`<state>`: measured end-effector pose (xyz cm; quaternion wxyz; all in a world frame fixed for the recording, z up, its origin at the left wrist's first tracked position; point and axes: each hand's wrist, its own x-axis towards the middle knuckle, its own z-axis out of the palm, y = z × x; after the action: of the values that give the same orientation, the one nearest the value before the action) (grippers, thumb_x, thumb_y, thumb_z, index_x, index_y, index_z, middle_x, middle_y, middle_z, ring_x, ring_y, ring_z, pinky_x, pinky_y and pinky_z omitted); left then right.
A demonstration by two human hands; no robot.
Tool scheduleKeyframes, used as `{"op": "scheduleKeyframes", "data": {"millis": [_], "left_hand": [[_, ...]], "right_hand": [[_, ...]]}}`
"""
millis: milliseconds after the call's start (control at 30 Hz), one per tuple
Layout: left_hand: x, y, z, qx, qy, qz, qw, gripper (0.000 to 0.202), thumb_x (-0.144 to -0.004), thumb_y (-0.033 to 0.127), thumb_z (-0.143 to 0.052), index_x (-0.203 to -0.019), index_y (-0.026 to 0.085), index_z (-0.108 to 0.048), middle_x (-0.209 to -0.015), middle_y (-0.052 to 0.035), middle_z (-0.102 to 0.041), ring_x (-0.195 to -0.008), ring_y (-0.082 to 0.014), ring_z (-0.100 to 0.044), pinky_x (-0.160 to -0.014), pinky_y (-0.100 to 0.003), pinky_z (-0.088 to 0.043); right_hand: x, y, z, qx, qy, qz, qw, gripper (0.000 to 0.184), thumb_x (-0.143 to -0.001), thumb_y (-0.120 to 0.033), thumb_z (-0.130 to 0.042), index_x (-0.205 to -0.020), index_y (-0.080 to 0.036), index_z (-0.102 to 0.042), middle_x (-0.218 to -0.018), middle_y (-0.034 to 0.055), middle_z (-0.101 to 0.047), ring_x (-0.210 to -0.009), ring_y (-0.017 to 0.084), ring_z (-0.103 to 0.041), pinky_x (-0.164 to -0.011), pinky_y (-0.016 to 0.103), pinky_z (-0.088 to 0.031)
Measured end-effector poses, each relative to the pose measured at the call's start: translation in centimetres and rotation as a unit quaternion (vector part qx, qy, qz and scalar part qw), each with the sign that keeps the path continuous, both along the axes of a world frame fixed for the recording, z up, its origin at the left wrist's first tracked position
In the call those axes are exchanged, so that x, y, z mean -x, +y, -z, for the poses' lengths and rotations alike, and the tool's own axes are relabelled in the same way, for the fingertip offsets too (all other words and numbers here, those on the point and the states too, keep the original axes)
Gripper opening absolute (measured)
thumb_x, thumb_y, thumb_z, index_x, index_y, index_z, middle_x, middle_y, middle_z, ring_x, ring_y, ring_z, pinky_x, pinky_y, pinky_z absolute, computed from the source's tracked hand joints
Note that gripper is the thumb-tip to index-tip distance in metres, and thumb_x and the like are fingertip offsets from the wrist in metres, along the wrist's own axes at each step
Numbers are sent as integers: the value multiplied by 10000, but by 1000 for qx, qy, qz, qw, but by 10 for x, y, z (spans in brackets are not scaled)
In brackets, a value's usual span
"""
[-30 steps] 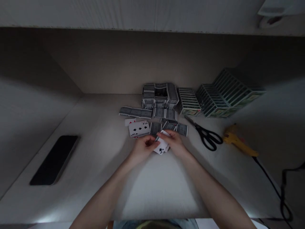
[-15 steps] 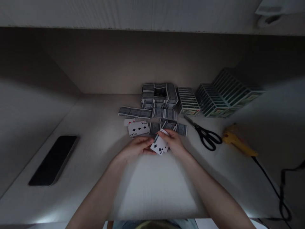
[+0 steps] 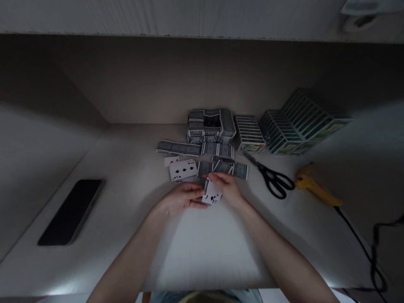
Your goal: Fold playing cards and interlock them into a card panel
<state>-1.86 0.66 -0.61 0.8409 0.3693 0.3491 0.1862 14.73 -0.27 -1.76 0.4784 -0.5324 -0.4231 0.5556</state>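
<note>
My left hand [image 3: 184, 198] and my right hand [image 3: 227, 187] both grip a few white playing cards [image 3: 212, 194] with spade marks. One edge of the cards is folded up, showing the patterned back. My left fingers pinch the left side; my right thumb lies over the upper right. Just beyond, a three of spades [image 3: 183, 170] lies face up beside a red-suited card [image 3: 171, 160]. Several patterned cards [image 3: 205, 168] lie face down behind my right hand. Flat strips of joined cards [image 3: 178, 148] rest farther back.
At the back stands a block built of cards [image 3: 195, 126] with a square opening. Slatted card structures [image 3: 251, 132] stand right of it. Black-handled scissors [image 3: 274, 181] and a yellow glue gun [image 3: 317, 191] with a cord lie right. A phone [image 3: 71, 212] lies left. A shelf edge [image 3: 202, 38] overhangs.
The held cards have turned more upright and shifted slightly, with less of their faces showing. My right fingers have moved a little left along the top edge.
</note>
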Motion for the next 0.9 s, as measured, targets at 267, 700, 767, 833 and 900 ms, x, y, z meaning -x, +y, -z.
{"op": "scheduleKeyframes", "data": {"millis": [267,700,767,833,900], "left_hand": [[-6,-2,3,0,22,-48,999,246,-648,242,-692,-835,88,-652,-846,-108,-671,-811,-179,-619,-847,-382,-462],[-17,-8,5,-15,92,-117,989,253,-584,248,-732,-743,69,-649,-709,-45,-633,-699,-134,-600,-805,-348,-491],[-18,-8,7,-18,100,-126,987,256,-565,251,-741,-730,76,-652,-700,-41,-632,-687,-130,-598,-784,-336,-500],[-19,-8,9,-22,106,-129,986,252,-555,256,-745,-719,88,-655,-700,-38,-638,-680,-128,-600,-769,-323,-503],[-19,-8,10,-24,107,-125,986,244,-552,262,-744,-711,97,-658,-696,-36,-643,-677,-130,-604,-765,-315,-503]], "right_hand": [[6,2,15,-68,-71,58,993,213,-675,-378,-611,-747,-195,-694,-779,39,-687,-694,163,-590,-639,279,-436],[6,2,20,-190,-159,71,966,152,-736,-289,-570,-742,-201,-694,-734,33,-679,-684,157,-600,-639,276,-454],[6,2,21,-191,-163,63,966,156,-741,-292,-565,-748,-202,-693,-739,33,-680,-693,158,-602,-643,276,-456],[5,3,22,-190,-167,59,966,160,-742,-295,-564,-752,-200,-693,-740,34,-680,-703,161,-604,-650,278,-458],[5,2,23,-190,-172,59,965,163,-741,-300,-568,-748,-196,-692,-740,37,-681,-708,164,-606,-655,281,-459]]}}
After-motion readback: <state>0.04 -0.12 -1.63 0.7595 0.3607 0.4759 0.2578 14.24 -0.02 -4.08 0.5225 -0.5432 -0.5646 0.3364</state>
